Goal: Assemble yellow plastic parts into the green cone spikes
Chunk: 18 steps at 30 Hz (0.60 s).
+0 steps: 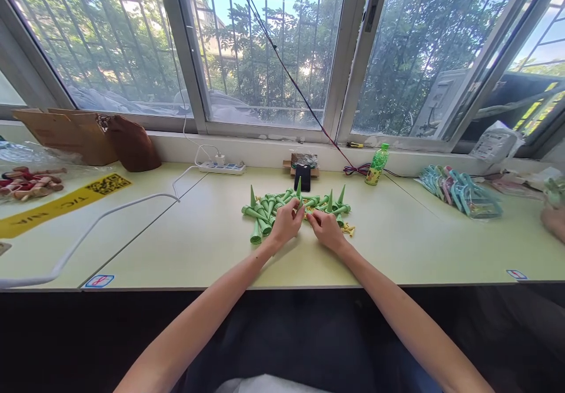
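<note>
While the left hand (pixel 286 223) is pinching an upright green cone (pixel 299 189) by the heaped cones (pixel 256 230) on the worktop (pixel 198 252), the right hand (pixel 327 229) is curling nearby, and whether it is gripping anything cannot be told. Other upright cones (pixel 341 195) are standing close, so a brushing finger could topple one; loose yellow pieces (pixel 348 230) are lying where a knock could scatter them.

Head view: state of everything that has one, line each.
Left hand: holding a green cone, tip up
Right hand: fingers together, contents unclear
Other green cones: few upright, most lying
Bottle: upright, capped
Phone: screen dark
Power strip: adapter plugged in
Window: open or shut unclear
</note>
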Motion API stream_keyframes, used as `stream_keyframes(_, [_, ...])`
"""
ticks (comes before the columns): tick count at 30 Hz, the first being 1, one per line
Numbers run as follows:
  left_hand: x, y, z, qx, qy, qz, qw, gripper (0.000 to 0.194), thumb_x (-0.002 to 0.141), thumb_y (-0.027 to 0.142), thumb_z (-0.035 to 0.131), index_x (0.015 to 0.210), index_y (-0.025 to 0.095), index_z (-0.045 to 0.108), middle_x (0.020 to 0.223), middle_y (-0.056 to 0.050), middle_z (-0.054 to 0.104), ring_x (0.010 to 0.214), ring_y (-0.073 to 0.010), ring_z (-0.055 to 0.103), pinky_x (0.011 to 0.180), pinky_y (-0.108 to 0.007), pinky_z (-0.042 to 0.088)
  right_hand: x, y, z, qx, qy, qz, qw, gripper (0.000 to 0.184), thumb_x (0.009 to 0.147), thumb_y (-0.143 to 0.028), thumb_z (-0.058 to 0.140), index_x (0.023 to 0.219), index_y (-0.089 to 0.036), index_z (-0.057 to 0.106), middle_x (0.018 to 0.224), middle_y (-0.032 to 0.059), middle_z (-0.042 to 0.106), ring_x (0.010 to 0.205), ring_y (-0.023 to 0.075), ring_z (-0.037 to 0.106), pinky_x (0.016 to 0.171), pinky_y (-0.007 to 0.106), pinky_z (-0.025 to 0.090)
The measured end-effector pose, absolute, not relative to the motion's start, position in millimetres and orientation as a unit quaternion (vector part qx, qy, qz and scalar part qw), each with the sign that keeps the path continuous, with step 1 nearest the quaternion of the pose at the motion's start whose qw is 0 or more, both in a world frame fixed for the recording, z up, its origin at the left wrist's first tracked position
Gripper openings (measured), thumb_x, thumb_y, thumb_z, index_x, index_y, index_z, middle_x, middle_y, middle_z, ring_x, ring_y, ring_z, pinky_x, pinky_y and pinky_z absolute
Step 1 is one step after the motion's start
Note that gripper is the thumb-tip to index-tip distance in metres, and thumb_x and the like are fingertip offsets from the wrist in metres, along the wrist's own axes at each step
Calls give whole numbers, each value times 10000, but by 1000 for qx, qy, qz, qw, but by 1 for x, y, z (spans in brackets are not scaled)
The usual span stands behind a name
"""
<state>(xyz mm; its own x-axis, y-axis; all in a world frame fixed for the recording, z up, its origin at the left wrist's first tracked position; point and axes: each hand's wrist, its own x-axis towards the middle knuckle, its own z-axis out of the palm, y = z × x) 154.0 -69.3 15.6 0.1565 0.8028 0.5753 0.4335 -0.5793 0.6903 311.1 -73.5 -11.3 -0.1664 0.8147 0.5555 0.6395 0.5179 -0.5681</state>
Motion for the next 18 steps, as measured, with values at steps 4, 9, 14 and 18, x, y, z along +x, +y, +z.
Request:
stream_keyframes(4, [154, -68, 10, 767, 405, 477, 143, 211, 922, 303, 495, 742, 195, 516, 661, 14, 518, 556, -123, 445, 594, -255, 349, 311, -74, -10, -477, -759, 101, 431, 428, 967, -417, 431, 603, -224, 320, 519, -30, 389, 492, 127, 327, 525, 283, 231])
stream_keyframes(9, [145, -64, 16, 778, 394, 481, 97, 203, 925, 297, 495, 762, 192, 555, 764, -16, 564, 584, -120, 477, 616, -254, 388, 310, -75, -10, -469, -770, 90, 422, 427, 977, -408, 429, 602, -218, 353, 533, -19, 427, 507, 134, 351, 543, 279, 248])
stream_keyframes(14, [113, -48, 52, 681, 460, 569, 45, 225, 917, 372, 530, 803, 192, 603, 785, -19, 624, 589, -119, 545, 618, -247, 429, 308, -76, -11, -477, -770, 92, 415, 436, 977, -417, 432, 596, -219, 359, 526, -21, 424, 490, 131, 345, 535, 277, 254])
stream_keyframes(18, [82, -30, 83, 637, 493, 592, -29, 232, 913, 364, 538, 791, 182, 615, 817, -22, 645, 568, -110, 544, 651, -261, 429, 307, -79, -9, -479, -769, 97, 412, 438, 976, -417, 431, 597, -218, 338, 527, -26, 413, 486, 125, 330, 535, 273, 249])
